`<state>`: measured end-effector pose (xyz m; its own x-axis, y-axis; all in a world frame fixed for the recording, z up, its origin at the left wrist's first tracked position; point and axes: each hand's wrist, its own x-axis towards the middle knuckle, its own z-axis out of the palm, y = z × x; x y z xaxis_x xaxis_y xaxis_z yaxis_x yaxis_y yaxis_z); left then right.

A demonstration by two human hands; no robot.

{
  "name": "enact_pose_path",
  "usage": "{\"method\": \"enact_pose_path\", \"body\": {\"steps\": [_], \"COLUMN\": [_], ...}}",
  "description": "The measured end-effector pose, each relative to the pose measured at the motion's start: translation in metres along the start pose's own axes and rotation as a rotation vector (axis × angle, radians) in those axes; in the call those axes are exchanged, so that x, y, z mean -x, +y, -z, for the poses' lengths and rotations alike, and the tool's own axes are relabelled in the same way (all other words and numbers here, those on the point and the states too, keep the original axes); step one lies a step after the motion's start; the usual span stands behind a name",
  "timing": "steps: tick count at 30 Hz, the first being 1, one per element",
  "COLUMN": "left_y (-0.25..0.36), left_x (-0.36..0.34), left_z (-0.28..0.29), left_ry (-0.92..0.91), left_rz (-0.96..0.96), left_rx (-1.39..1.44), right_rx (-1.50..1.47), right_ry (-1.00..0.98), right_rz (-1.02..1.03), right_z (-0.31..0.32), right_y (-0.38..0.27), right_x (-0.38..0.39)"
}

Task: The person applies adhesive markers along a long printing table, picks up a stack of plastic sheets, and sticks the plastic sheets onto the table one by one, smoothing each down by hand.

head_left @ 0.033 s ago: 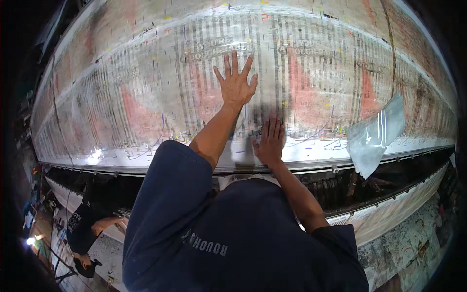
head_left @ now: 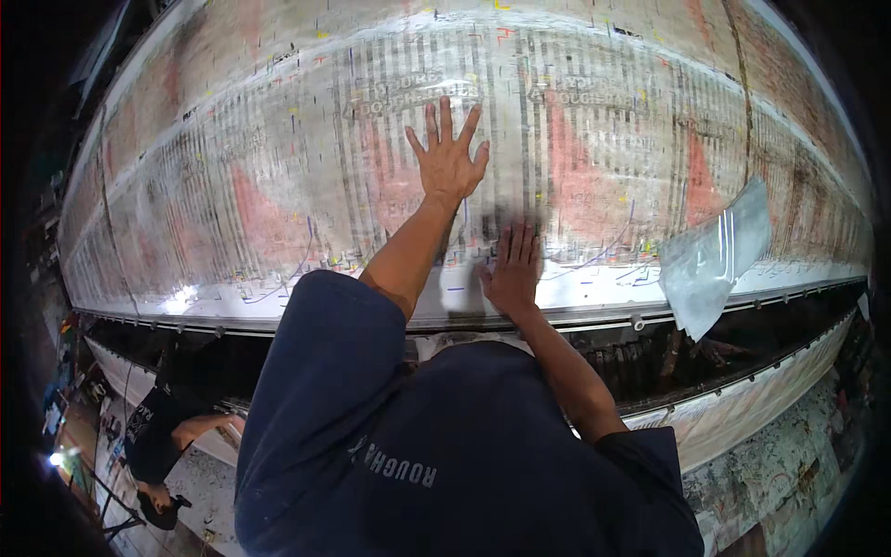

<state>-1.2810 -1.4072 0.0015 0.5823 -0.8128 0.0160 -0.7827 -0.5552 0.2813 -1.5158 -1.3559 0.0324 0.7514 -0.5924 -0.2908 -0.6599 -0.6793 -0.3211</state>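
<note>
My left hand (head_left: 448, 169) lies flat on a long, stained work table (head_left: 501, 195), its fingers spread and pointing to the far side. Nearer the front edge, my right hand (head_left: 513, 276) rests palm down on the same surface with its fingers stretched out. Neither hand holds anything. Around them the tabletop carries faded red patches, dark stripes, faint lettering and many small coloured corner marks. To the right, a translucent plastic sheet (head_left: 716, 260) lies creased and shiny, hanging over the front edge.
A metal rail (head_left: 575, 325) with small knobs runs along the table's near edge. Behind me stands another similar long table (head_left: 742, 408). At the lower left a person (head_left: 158, 446) in dark clothes works at that table, near a bright lamp (head_left: 58, 459).
</note>
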Motion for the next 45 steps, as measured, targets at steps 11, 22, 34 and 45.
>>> {"method": "enact_pose_path", "body": {"steps": [11,22,34,45], "left_y": [0.082,0.442,0.506,0.761], "left_x": [0.025,0.127,0.019,-0.01], "left_z": [-0.006,-0.097,-0.045,0.026], "left_ry": [0.02,-0.406,-0.894,-0.694], "left_rz": [0.118,-0.179,0.587,0.055], "left_rx": [-0.082,0.639,0.766,1.747], "right_rx": [-0.174,-1.584,-1.79,-1.602], "right_ry": [0.898,0.455,0.489,0.925], "right_rz": [-0.645,-1.254,-0.622,-0.213], "right_z": [0.093,0.091,0.328,0.541], "right_y": [0.247,0.486,0.546,0.702], "right_x": [0.126,0.259,0.17,0.203]}}
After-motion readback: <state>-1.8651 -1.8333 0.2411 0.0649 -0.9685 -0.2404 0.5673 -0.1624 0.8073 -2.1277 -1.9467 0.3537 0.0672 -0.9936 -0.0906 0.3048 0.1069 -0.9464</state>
